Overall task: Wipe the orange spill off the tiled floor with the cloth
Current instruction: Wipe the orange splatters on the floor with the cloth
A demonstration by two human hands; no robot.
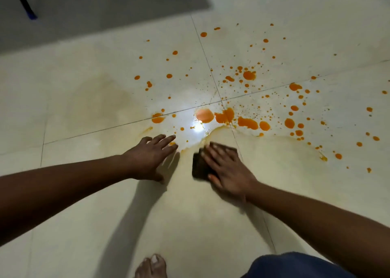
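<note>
Both hands' fingers (166, 139) straight, spread: left hand (145, 159) over tiled floor (84, 108), right hand (228, 172) atop blurred cloth (199, 168), axis unclear.

Dark cloth (200, 168) near orange spill (248, 123)

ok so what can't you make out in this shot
Head view:
cloth: blurred by motion, mostly under the right hand; its soiling unreadable.
orange spill: reaches the right edge; full extent unknown.
tiled floor at the glare: washed out.
dark leg: cut by the top edge.
</note>
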